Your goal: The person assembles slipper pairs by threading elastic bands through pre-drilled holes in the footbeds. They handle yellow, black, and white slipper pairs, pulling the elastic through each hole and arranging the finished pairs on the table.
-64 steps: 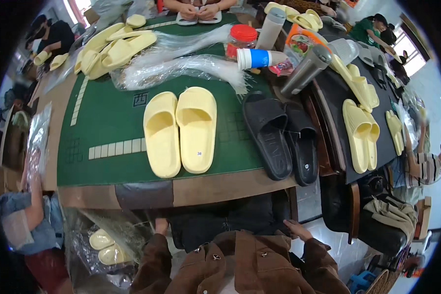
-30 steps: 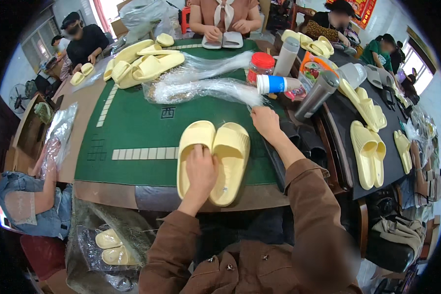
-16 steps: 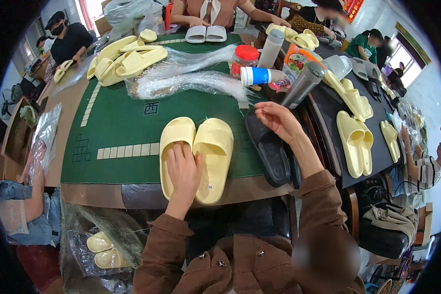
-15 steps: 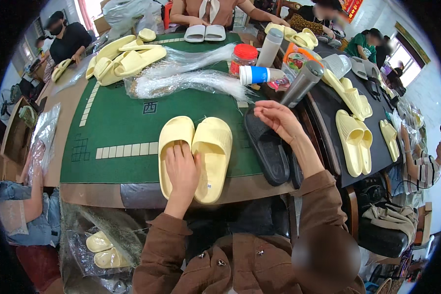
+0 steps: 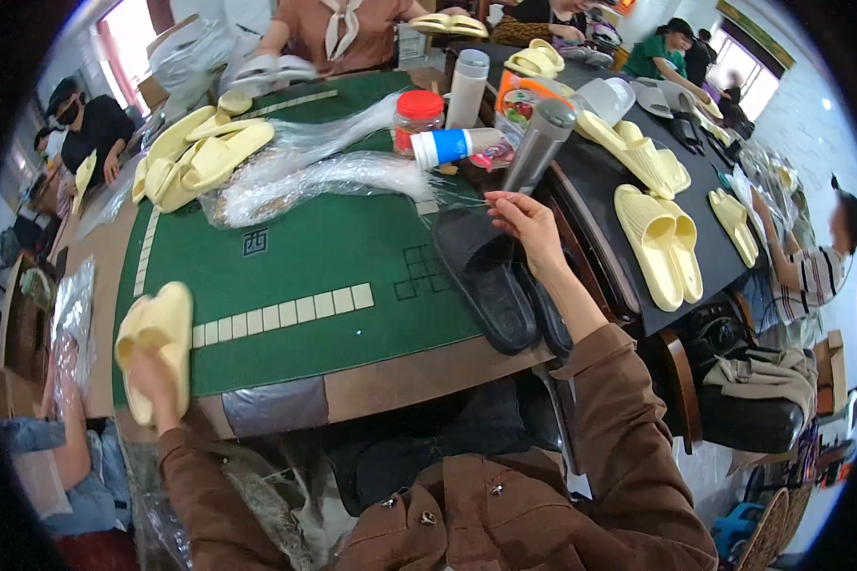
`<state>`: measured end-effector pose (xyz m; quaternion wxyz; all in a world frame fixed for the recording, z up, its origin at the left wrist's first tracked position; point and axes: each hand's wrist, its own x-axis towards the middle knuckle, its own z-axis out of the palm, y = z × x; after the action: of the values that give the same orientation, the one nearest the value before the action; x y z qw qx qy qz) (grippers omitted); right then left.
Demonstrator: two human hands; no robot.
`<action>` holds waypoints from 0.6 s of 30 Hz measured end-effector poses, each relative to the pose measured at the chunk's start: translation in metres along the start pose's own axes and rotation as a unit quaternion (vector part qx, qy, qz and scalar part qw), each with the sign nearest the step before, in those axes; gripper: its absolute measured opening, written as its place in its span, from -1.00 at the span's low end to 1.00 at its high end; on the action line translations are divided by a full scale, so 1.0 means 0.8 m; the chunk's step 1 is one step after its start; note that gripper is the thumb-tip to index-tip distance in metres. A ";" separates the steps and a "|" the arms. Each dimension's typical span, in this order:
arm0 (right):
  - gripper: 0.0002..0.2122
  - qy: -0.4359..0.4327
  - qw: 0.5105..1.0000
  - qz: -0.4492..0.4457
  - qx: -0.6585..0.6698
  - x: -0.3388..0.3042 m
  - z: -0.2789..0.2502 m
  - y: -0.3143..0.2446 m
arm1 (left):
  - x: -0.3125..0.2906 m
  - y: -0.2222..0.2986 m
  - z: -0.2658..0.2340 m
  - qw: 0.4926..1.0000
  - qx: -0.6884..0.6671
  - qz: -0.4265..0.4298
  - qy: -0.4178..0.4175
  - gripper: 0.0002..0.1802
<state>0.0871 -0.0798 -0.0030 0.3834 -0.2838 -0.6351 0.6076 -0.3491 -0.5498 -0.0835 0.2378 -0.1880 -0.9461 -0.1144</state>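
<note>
At the table's left front corner, my left hand [image 5: 154, 383] is on a pair of pale yellow slippers [image 5: 164, 324]; its fingers are tucked into them and blurred by motion. My right hand [image 5: 528, 228] is raised over black slippers [image 5: 486, 285], thumb and forefinger pinched on a thin clear strand [image 5: 471, 201]. That strand lies by the loose end of a bundle of thin clear plastic strands [image 5: 324, 183] in a plastic bag. A second bundle [image 5: 343, 130] lies behind it.
Yellow slippers [image 5: 224, 157] are heaped at the back left of the green mat [image 5: 305, 247]. A red-lidded jar [image 5: 418, 116], a paper cup [image 5: 443, 147], a grey flask [image 5: 541, 143] and a pale bottle [image 5: 468, 90] stand right of the bundles. More slippers [image 5: 659, 243] cover the dark side table.
My left hand has carried the yellow slippers from the front middle to the left corner. My right hand now pinches a strand. Across the table, the person has lifted the grey slippers.
</note>
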 end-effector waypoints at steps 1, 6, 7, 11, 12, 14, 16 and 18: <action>-0.79 0.004 1.000 -0.012 0.008 0.000 -0.001 0.001 | 0.013 -0.038 0.007 0.999 0.043 -0.023 -0.006 -0.80; -0.77 0.057 0.996 -0.069 0.024 0.015 0.014 0.005 | 0.075 -0.184 0.035 0.982 0.131 -0.110 -0.080 -0.53; -0.77 0.089 0.992 -0.093 0.004 0.019 0.006 0.002 | 0.060 -0.153 0.046 0.987 0.088 -0.129 -0.021 -0.52; -0.85 0.200 0.963 -0.143 0.110 0.047 -0.018 -0.005 | 0.027 -0.101 0.039 0.942 0.116 0.072 0.305 -0.43; -0.86 0.213 0.957 -0.150 0.128 0.042 -0.012 -0.015 | 0.008 -0.080 0.036 0.952 0.062 0.092 0.286 -0.44; -0.87 0.219 0.952 -0.174 0.124 0.024 -0.025 -0.041 | -0.023 0.045 -0.001 0.971 -0.129 0.132 0.151 -0.51; -0.88 0.184 0.956 -0.201 0.107 0.008 -0.045 -0.058 | -0.050 0.203 -0.066 0.938 -0.304 0.165 -0.012 -0.59; -0.87 0.173 0.954 -0.208 0.128 -0.014 -0.048 -0.084 | -0.077 0.307 -0.101 0.885 -0.384 0.250 -0.077 -0.60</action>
<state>0.1325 -0.0745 0.0608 0.6384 -0.1942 -0.5212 0.5321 -0.1649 -0.3711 -0.0129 0.0941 -0.5030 -0.7650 -0.3911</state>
